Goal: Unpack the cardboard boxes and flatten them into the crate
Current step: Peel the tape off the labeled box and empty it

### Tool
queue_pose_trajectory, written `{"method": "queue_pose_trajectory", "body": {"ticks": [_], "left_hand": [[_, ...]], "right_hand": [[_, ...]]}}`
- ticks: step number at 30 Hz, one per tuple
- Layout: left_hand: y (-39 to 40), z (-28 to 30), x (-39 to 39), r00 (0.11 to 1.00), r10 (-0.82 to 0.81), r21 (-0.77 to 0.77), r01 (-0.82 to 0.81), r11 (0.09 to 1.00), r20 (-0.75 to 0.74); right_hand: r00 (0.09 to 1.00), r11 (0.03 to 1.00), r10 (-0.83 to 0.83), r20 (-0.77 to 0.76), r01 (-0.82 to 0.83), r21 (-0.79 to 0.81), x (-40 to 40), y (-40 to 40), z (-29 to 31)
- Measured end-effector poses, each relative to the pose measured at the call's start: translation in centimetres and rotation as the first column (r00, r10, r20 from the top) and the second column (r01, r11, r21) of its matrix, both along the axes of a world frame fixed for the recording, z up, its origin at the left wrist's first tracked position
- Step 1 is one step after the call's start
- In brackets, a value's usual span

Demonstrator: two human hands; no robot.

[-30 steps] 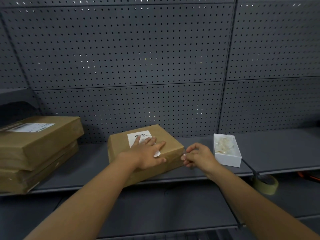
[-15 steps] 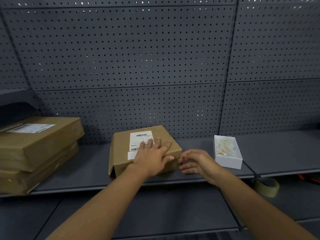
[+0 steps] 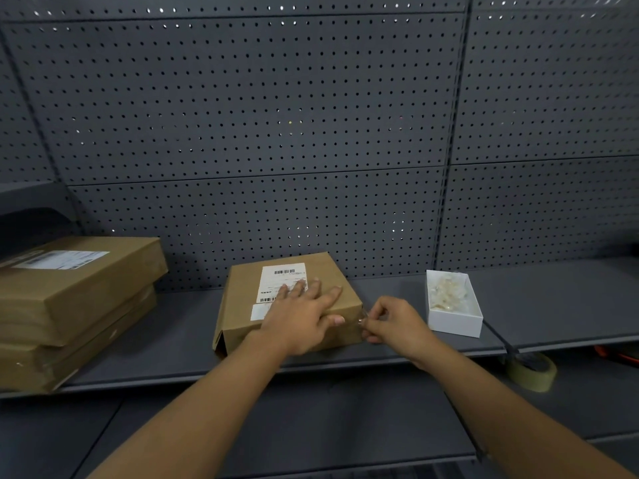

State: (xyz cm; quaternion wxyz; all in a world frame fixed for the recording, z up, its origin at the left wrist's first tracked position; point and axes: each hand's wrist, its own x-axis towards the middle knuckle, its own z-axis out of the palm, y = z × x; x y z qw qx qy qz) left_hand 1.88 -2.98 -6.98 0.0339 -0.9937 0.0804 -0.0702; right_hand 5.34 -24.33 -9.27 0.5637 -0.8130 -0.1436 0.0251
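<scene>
The step in hand appears to be opening the box [image 3: 294, 299], which lies flat on the shelf [image 3: 553, 305], near its front edge. The left hand [image 3: 301, 319] presses on the box lid with fingers straight and spread, thumb over the front right edge. The right hand [image 3: 390, 323], at the box's right front corner, pinches something small and clear there, probably tape. The next move likely calls for peeling that strip along the seam while the left hand keeps the box from sliding. Left of the box, well apart, sits a stack [image 3: 69, 305]; right of it, a white tray [image 3: 453, 305]; bare shelf lies on both sides. No crate is in view.
</scene>
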Motion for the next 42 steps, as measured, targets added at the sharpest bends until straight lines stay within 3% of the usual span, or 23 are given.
{"method": "queue_pose_trajectory", "body": {"ticks": [7,11,13,19,23,28,34,39,42], "left_hand": [[4.0,1.3,-0.9,0.988,-0.155,-0.158,0.157,0.975,0.025],[5.2,2.7,-1.4,0.952,-0.274,-0.364,0.306,0.880,0.137],[5.2,3.4,-1.9,0.928,-0.300,-0.390,0.366,0.845,0.223],[4.0,4.3,-1.9,0.865,-0.183,-0.356,0.374,0.856,0.468],[1.5,3.9,-1.9,0.846,0.046,-0.453,0.238,0.859,0.532],[-1.0,5.2,-1.4,0.779,0.329,-0.623,0.098,0.776,0.533],[-0.9,7.1,-0.7,0.753,0.408,-0.721,0.125,0.681,0.516],[-0.6,9.4,-1.8,0.797,0.453,-0.790,0.049,0.611,0.400],[-0.5,10.3,-2.1,0.900,0.388,-0.885,-0.003,0.465,0.201]], "right_hand": [[0.992,0.986,0.115,0.052,-0.121,0.116,-0.4,-0.8,2.1],[0.983,0.939,0.159,0.091,-0.179,0.294,-0.7,0.1,4.2],[0.979,0.913,0.164,0.125,-0.198,0.357,-1.0,0.7,5.3],[0.955,0.867,0.240,0.173,-0.291,0.404,-1.2,1.3,8.5],[0.943,0.848,0.246,0.225,-0.322,0.420,-1.1,1.9,9.9],[0.921,0.826,0.278,0.272,-0.374,0.422,-1.1,3.0,11.5],[0.914,0.812,0.292,0.283,-0.393,0.432,-1.2,4.1,13.4],[0.888,0.792,0.315,0.335,-0.440,0.422,-1.2,4.5,15.0],[0.879,0.804,0.343,0.332,-0.457,0.380,-1.3,5.0,15.5]]}}
